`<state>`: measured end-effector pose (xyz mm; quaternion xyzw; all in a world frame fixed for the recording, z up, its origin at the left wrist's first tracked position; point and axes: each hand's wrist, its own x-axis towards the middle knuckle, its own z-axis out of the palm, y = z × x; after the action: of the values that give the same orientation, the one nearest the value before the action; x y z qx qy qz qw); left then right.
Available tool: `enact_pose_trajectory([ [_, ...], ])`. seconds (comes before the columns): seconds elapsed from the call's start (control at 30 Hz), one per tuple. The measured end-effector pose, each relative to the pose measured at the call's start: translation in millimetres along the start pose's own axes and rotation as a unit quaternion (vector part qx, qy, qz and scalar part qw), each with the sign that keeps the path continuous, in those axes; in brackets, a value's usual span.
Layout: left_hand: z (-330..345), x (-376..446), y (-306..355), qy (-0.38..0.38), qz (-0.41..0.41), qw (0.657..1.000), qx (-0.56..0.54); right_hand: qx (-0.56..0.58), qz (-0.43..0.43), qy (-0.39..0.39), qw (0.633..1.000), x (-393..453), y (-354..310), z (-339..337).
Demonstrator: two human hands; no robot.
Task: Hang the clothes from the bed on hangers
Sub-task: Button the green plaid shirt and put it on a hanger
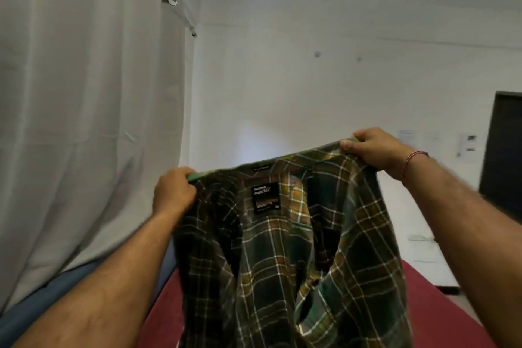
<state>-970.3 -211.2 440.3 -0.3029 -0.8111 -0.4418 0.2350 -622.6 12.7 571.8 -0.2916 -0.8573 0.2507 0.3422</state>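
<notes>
A dark green plaid shirt [285, 257] hangs in front of me above the bed, its inside facing me with a black label below the collar. My left hand [173, 192] grips its left shoulder and my right hand [372, 150] grips its right shoulder, higher up. A light green edge, perhaps a hanger [195, 176], shows at each hand along the top of the shirt; most of it is hidden by the cloth.
A bed with a dark red sheet [440, 308] lies below the shirt. A grey curtain [84, 121] hangs on the left. A white wall [310, 79] stands ahead, and a dark doorway [505, 144] sits at the right edge.
</notes>
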Motion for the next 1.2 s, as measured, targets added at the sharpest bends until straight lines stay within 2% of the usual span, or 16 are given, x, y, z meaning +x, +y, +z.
enact_pose_trajectory([
  [0.07,-25.1,2.0,-11.5,0.010,-0.049,0.991,-0.121,-0.007,0.012,-0.008,1.000,-21.4,-1.5,0.8],
  [0.13,-56.2,-1.0,-21.8,0.032,-0.067,0.981,-0.179,-0.019,0.037,0.039,0.998,-45.5,-1.0,0.5],
  [0.2,-89.4,-10.4,-37.9,0.021,-0.042,0.983,-0.178,-0.048,0.066,0.083,0.993,-67.2,4.0,0.9],
  [0.27,-121.6,-16.3,-58.1,-0.012,0.009,0.991,-0.135,-0.035,0.089,0.055,0.994,-90.0,6.1,1.3],
  [0.4,-183.8,-24.9,-85.6,-0.214,0.051,0.968,-0.116,0.019,0.119,-0.043,0.992,-132.2,-2.7,12.1],
  [0.5,-216.8,-35.8,-87.9,-0.347,0.056,0.925,-0.142,0.005,0.116,-0.026,0.993,-153.2,-7.4,27.3],
  [0.57,-230.8,-40.3,-92.4,-0.415,0.053,0.900,-0.122,0.039,0.116,-0.040,0.992,-165.8,-9.3,30.8],
  [0.63,-240.9,-42.5,-106.6,-0.441,0.053,0.893,-0.075,0.066,0.112,-0.117,0.985,-180.1,-9.9,31.4],
  [0.67,-244.5,-44.5,-113.5,-0.430,0.057,0.900,-0.045,0.061,0.100,-0.160,0.980,-186.9,-11.1,31.3],
  [0.73,-243.2,-46.0,-125.1,-0.356,0.062,0.932,-0.001,0.020,0.078,-0.225,0.971,-195.7,-14.6,33.2],
  [0.87,-226.2,-54.2,-120.0,-0.191,0.028,0.981,0.016,0.008,0.092,-0.289,0.953,-201.2,-12.2,38.3],
  [0.93,-216.5,-61.5,-113.7,-0.119,0.019,0.991,0.054,-0.017,0.092,-0.247,0.965,-196.2,0.9,40.7],
  [1.03,-203.7,-78.9,-103.2,-0.035,0.014,0.996,0.081,-0.142,0.049,-0.120,0.981,-187.1,32.9,48.6],
  [1.07,-201.0,-84.3,-99.9,-0.023,0.012,0.996,0.090,-0.143,0.036,-0.093,0.985,-187.5,42.8,51.4],
  [1.13,-193.9,-96.1,-93.2,-0.005,-0.003,0.996,0.092,-0.106,0.018,-0.086,0.990,-193.8,65.2,53.3],
  [1.2,-190.0,-110.5,-92.7,0.013,-0.014,0.997,0.071,-0.051,0.037,-0.074,0.995,-204.2,85.0,59.0],
])
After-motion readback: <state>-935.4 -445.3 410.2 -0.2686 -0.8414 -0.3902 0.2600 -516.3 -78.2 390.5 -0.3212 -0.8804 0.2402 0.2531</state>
